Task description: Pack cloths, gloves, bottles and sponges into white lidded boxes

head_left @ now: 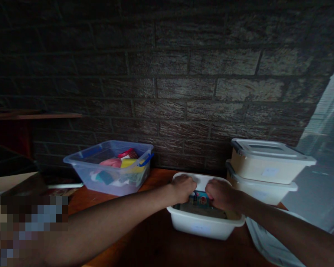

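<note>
A white plastic storage bin without its lid stands on the wooden table. Both my hands reach down into it. My left hand is closed at the left side of a teal printed packet, and my right hand is closed at its right side. The packet shows a small food-like picture between my fists. My fingertips are hidden under the hands, and the dim light hides the bin's other contents.
Left on the table stands a clear bin with blue handles, holding colourful packets. Two lidded bins are stacked at the right. A loose lid lies under my right forearm. A brick wall rises behind.
</note>
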Demonstrator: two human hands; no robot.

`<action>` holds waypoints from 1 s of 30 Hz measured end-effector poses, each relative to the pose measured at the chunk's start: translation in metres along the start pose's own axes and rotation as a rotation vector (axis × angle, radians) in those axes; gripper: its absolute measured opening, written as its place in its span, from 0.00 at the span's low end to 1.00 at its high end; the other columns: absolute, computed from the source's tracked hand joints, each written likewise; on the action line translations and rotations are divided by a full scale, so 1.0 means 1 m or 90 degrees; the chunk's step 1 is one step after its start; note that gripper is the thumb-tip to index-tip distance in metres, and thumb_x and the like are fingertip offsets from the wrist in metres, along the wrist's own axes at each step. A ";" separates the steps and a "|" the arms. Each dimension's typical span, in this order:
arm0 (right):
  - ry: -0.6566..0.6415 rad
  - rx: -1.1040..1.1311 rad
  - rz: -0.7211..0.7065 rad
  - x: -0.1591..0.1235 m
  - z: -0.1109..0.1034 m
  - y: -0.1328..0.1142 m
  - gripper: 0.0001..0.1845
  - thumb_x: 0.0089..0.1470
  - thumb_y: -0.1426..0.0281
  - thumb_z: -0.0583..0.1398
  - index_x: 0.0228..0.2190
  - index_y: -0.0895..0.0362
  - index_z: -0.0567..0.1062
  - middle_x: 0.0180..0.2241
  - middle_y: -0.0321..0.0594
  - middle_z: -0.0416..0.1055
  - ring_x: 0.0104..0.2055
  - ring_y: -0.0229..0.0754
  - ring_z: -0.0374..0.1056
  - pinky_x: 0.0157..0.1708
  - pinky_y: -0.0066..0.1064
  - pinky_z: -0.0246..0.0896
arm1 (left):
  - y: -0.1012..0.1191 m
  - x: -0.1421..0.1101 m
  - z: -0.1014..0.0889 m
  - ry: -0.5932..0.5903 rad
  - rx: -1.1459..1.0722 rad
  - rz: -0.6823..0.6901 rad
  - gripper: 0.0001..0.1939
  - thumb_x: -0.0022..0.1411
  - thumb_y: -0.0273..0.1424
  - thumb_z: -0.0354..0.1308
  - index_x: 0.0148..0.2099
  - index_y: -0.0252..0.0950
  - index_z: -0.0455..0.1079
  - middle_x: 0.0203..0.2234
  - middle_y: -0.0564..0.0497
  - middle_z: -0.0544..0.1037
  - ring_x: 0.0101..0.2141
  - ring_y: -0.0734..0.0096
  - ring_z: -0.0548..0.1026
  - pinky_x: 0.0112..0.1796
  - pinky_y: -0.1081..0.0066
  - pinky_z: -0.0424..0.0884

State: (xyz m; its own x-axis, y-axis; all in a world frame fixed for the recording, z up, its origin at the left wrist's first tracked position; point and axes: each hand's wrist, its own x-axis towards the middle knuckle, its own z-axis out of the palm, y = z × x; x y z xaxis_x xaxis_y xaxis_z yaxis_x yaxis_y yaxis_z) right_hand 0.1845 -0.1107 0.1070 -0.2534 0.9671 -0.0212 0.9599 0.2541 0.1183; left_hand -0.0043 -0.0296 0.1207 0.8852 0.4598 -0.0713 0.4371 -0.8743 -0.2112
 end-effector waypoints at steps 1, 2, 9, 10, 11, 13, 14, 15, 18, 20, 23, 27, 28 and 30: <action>0.000 0.005 0.001 0.000 0.000 0.000 0.09 0.48 0.74 0.62 0.34 0.59 0.79 0.39 0.49 0.79 0.43 0.50 0.75 0.38 0.31 0.60 | 0.000 -0.001 -0.001 0.002 -0.003 0.002 0.13 0.54 0.29 0.65 0.44 0.32 0.77 0.41 0.39 0.81 0.43 0.48 0.80 0.42 0.60 0.77; 0.001 0.010 0.003 0.000 -0.001 0.000 0.09 0.48 0.74 0.62 0.34 0.59 0.79 0.39 0.49 0.78 0.42 0.50 0.75 0.37 0.31 0.60 | -0.001 -0.002 -0.003 0.005 -0.007 0.004 0.13 0.55 0.29 0.65 0.44 0.32 0.76 0.41 0.38 0.81 0.43 0.48 0.80 0.42 0.60 0.77; 0.035 0.054 0.030 -0.004 -0.003 0.005 0.08 0.51 0.67 0.64 0.34 0.57 0.78 0.38 0.45 0.78 0.41 0.47 0.74 0.37 0.30 0.59 | -0.006 -0.016 -0.025 0.046 -0.059 0.007 0.15 0.54 0.34 0.68 0.43 0.32 0.77 0.38 0.40 0.81 0.38 0.51 0.81 0.35 0.64 0.77; 0.043 0.057 0.034 -0.005 -0.004 0.006 0.08 0.51 0.66 0.64 0.33 0.57 0.77 0.38 0.45 0.77 0.41 0.47 0.73 0.37 0.30 0.58 | -0.006 -0.019 -0.029 0.056 -0.069 0.007 0.16 0.55 0.36 0.68 0.43 0.32 0.77 0.36 0.40 0.82 0.37 0.51 0.82 0.33 0.65 0.77; 0.055 0.060 0.039 -0.005 -0.004 0.007 0.08 0.52 0.65 0.63 0.33 0.57 0.77 0.37 0.45 0.77 0.40 0.47 0.73 0.36 0.30 0.58 | -0.007 -0.021 -0.033 0.067 -0.078 0.007 0.15 0.56 0.38 0.67 0.42 0.32 0.77 0.35 0.40 0.82 0.36 0.51 0.82 0.32 0.65 0.76; 0.086 0.067 0.037 -0.001 -0.008 0.009 0.07 0.55 0.65 0.62 0.32 0.56 0.77 0.35 0.45 0.77 0.39 0.48 0.73 0.35 0.31 0.57 | -0.010 -0.025 -0.040 0.095 -0.090 0.011 0.13 0.61 0.38 0.62 0.41 0.33 0.78 0.34 0.41 0.82 0.35 0.53 0.82 0.31 0.66 0.76; 0.111 0.076 0.034 0.003 -0.012 0.009 0.08 0.57 0.64 0.61 0.31 0.55 0.77 0.34 0.43 0.77 0.39 0.47 0.73 0.35 0.31 0.56 | -0.012 -0.026 -0.044 0.109 -0.092 0.013 0.11 0.63 0.36 0.59 0.41 0.34 0.78 0.34 0.42 0.82 0.36 0.54 0.82 0.33 0.66 0.76; 0.129 0.086 0.025 0.008 -0.017 0.007 0.09 0.58 0.64 0.61 0.29 0.55 0.76 0.32 0.42 0.77 0.38 0.47 0.73 0.34 0.31 0.55 | -0.014 -0.027 -0.047 0.122 -0.093 0.013 0.10 0.65 0.34 0.56 0.41 0.35 0.78 0.35 0.42 0.83 0.37 0.56 0.82 0.34 0.67 0.76; 0.145 0.134 -0.015 0.028 -0.041 -0.004 0.16 0.62 0.63 0.57 0.24 0.54 0.73 0.26 0.41 0.76 0.30 0.44 0.71 0.29 0.32 0.51 | -0.026 -0.032 -0.056 0.163 -0.104 0.013 0.11 0.65 0.29 0.53 0.42 0.38 0.78 0.36 0.45 0.83 0.38 0.61 0.81 0.36 0.69 0.74; 0.159 0.166 -0.049 0.041 -0.061 -0.016 0.19 0.64 0.63 0.55 0.23 0.54 0.73 0.25 0.40 0.76 0.27 0.43 0.71 0.28 0.32 0.52 | -0.037 -0.040 -0.064 0.202 -0.130 -0.003 0.11 0.65 0.29 0.53 0.41 0.39 0.78 0.35 0.47 0.83 0.36 0.63 0.80 0.35 0.70 0.72; 0.212 0.169 -0.060 0.061 -0.086 -0.033 0.15 0.63 0.63 0.56 0.26 0.54 0.75 0.27 0.40 0.77 0.28 0.42 0.72 0.28 0.31 0.54 | -0.060 -0.062 -0.077 0.247 -0.157 -0.058 0.11 0.65 0.31 0.53 0.39 0.39 0.78 0.32 0.49 0.83 0.32 0.67 0.78 0.34 0.71 0.69; 0.232 0.121 -0.053 0.092 -0.105 -0.053 0.11 0.61 0.63 0.59 0.31 0.55 0.76 0.29 0.41 0.78 0.31 0.43 0.74 0.30 0.29 0.57 | -0.109 -0.102 -0.091 0.269 -0.153 -0.132 0.14 0.67 0.31 0.50 0.42 0.37 0.78 0.33 0.50 0.82 0.33 0.70 0.78 0.36 0.74 0.68; 0.233 0.110 -0.051 0.100 -0.108 -0.057 0.11 0.61 0.63 0.59 0.33 0.56 0.76 0.30 0.42 0.78 0.33 0.43 0.74 0.31 0.29 0.58 | -0.124 -0.113 -0.093 0.269 -0.151 -0.154 0.14 0.67 0.31 0.51 0.43 0.36 0.78 0.34 0.50 0.83 0.34 0.70 0.78 0.36 0.74 0.68; 0.240 0.101 -0.054 0.116 -0.113 -0.067 0.11 0.61 0.63 0.59 0.36 0.56 0.77 0.34 0.45 0.79 0.36 0.45 0.76 0.33 0.30 0.59 | -0.154 -0.134 -0.094 0.258 -0.144 -0.213 0.13 0.66 0.31 0.51 0.42 0.35 0.78 0.32 0.49 0.82 0.33 0.69 0.78 0.35 0.75 0.67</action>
State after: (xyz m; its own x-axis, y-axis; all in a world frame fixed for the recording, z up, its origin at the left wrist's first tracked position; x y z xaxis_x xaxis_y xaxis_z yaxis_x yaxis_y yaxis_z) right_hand 0.0767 -0.0164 0.2091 -0.3305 0.8785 0.3448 0.9328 0.3598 -0.0226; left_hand -0.1754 0.0290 0.2547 0.6640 0.6592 0.3530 0.6872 -0.7241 0.0597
